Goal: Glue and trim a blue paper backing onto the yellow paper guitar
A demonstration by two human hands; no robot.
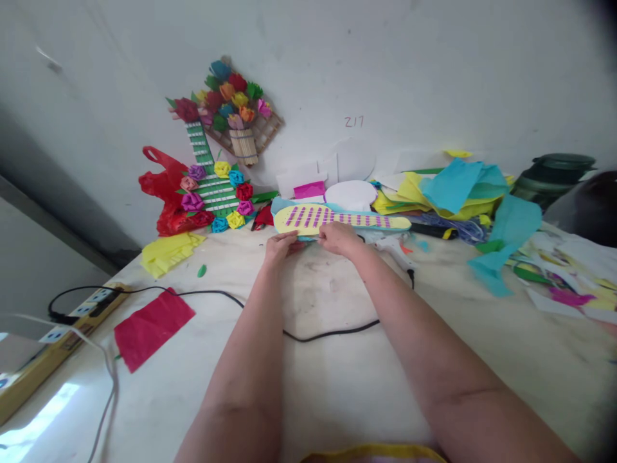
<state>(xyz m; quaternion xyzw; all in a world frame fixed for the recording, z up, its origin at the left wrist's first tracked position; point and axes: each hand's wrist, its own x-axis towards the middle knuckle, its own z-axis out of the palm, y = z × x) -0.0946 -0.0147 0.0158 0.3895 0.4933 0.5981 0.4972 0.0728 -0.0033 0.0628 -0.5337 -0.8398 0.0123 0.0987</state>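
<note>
Both my arms reach forward over a pale table [337, 386]. My left hand [279, 245] and my right hand [340, 238] are closed on the near edge of a long yellow paper piece woven with purple strips [337, 218], which lies flat near the wall on a light blue backing. The fingertips of both hands are pinched under its lower rim, close together.
A green-and-white letter craft with paper roses [216, 193] and a flower basket craft [236, 109] lean on the wall. A red bag [166, 193], yellow paper [168, 252], red sheet [152, 326], black cable [318, 334], power strip [58, 328], piled coloured papers [457, 193] and a white glue gun [393, 245] lie around.
</note>
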